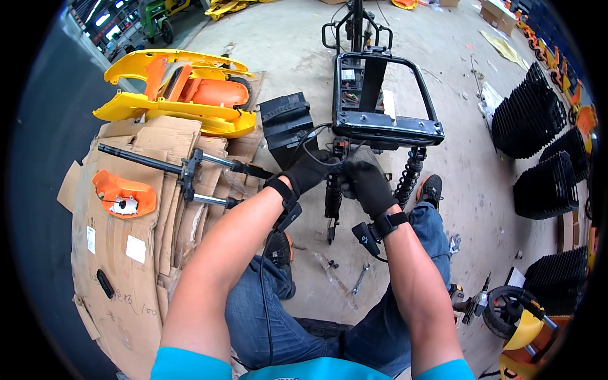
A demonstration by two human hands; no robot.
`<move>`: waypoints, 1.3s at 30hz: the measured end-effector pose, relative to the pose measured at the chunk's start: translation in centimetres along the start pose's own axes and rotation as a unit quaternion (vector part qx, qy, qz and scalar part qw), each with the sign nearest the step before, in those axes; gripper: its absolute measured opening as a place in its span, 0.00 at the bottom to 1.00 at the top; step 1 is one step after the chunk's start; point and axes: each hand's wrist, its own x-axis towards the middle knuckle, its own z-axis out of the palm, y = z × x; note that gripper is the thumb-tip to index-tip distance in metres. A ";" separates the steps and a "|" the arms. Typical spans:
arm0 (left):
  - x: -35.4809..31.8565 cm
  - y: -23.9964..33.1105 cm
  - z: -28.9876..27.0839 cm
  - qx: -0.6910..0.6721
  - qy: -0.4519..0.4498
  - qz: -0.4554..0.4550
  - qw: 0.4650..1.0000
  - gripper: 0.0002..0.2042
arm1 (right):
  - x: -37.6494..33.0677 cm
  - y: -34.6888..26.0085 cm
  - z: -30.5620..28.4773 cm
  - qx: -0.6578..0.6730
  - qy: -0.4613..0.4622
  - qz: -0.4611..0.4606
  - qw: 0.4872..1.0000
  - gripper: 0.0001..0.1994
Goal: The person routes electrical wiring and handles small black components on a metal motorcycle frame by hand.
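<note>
My left hand (310, 172), in a black glove, is closed on a looped black cable (306, 144) just below the end of a black scooter frame (387, 128). Close beside it, my right hand (371, 187), gloved too, has its fingers bent together near the same cable; what lies between them is hidden. Springs of two shock absorbers, a left one (333, 196) and a right one (410, 174), hang from the frame on either side of my right hand. To the left of the frame stands a black battery box (288, 126) with a handle.
Flattened cardboard (126, 266) at left carries a front fork (190, 174) and an orange fender (126, 193). Yellow body panels (190, 114) lie beyond. A wrench (361, 278) rests between my legs. Right are stacked black baskets (529, 114), a power drill (475, 304) and a wheel (505, 310).
</note>
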 end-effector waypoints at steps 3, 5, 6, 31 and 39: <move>0.2 0.3 0.0 -0.010 -0.002 -0.005 1.000 0.11 | 0.7 0.5 -0.4 -0.043 0.017 -0.047 0.998 0.07; 0.0 0.9 -0.1 -0.035 -0.017 -0.025 0.999 0.10 | 0.8 0.4 -0.4 -0.014 0.010 -0.049 0.999 0.05; -0.2 0.8 -0.2 -0.029 -0.014 -0.010 0.999 0.10 | 0.8 0.4 -0.3 0.000 0.005 -0.050 0.999 0.04; -0.2 1.4 -0.5 -0.224 -0.036 -0.147 0.963 0.10 | 4.3 5.8 -4.1 -0.309 0.078 -0.161 0.934 0.19; 0.3 -1.5 -1.0 0.063 -0.052 0.148 0.986 0.13 | 4.0 6.4 -0.3 -0.358 0.073 -0.012 0.931 0.30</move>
